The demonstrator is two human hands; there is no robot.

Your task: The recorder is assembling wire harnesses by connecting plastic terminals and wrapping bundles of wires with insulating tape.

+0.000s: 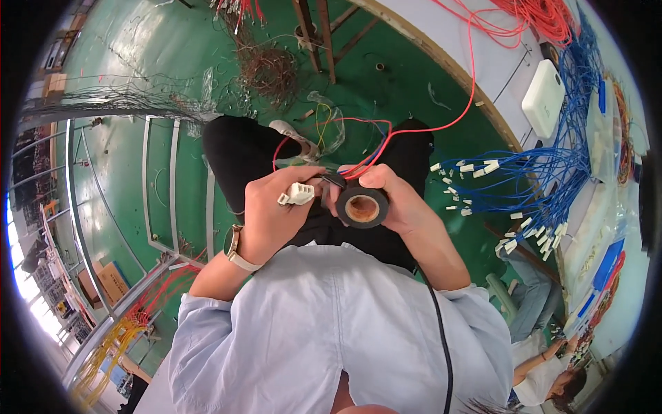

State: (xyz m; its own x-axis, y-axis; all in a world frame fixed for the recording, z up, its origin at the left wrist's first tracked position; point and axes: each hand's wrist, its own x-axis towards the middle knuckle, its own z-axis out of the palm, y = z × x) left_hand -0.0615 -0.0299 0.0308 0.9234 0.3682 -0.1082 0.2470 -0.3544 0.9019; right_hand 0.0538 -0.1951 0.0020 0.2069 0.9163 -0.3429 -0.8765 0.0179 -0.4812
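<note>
Landmark: roll of black tape (362, 207), held over the lap, just above the pale blue shirt (331, 331).

Tape roll: a glossy black ring around a brown cardboard core. The round opening faces up toward the camera, so its axis runs toward the viewer. The right hand (407, 210) is curled around the roll's right side, fingers wrapped behind it and thumb on the near rim: a closed grasp.

Just left of the roll, the left hand (276, 214) is closed in a loose fist on a white plastic connector (296, 194). The connector is blocky and ribbed, its long axis near level, with one end pointing toward the roll. A watch with a pale strap (238, 252) sits on that wrist.

Just above the roll, thin insulated wires (365, 148) in red, blue and yellow rise from between the two hands; one red strand arcs far up and right.

Right of the roll hangs a fan of blue wires (524, 179) tipped with small white terminals. Beyond them lies a white rounded box (543, 96) on a pale board.

Far lower right of the roll, another person (545, 366) is seated.

Above the roll, the green floor (172, 41) is painted and shiny.
</note>
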